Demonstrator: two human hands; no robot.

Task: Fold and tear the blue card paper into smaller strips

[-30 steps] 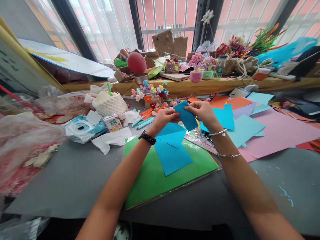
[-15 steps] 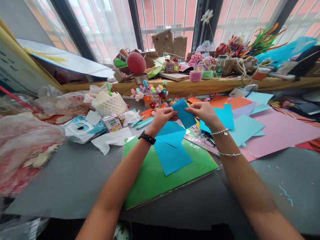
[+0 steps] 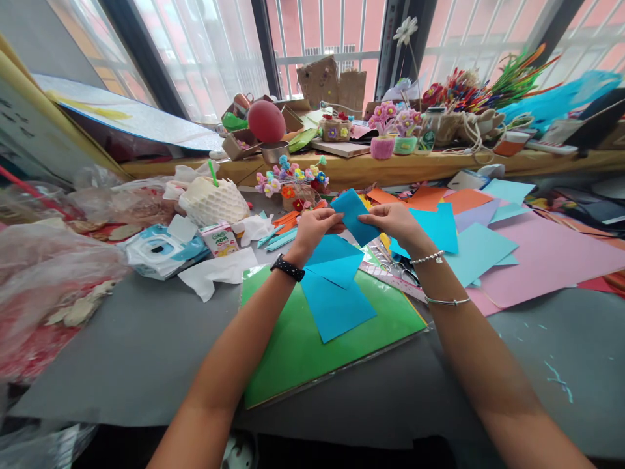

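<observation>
Paper piece (image 3: pixel 352 212), blue, pinched between left hand (image 3: pixel 315 230) and right hand (image 3: pixel 394 225), raised near far edge of green sheet (image 3: pixel 280 345), grey table (image 3: pixel 161 345) stretching to both sides, cluttered sill (image 3: pixel 222 170) beyond, barred windows (image 3: pixel 332 27) behind.

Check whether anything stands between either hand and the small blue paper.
Nothing visible does: the left hand and the right hand each pinch the small blue paper directly, from opposite sides. Blue sheets lie on the green pack below, not in between.

The small carton (image 3: pixel 219 241) bears "AD", its other print unclear.
</observation>
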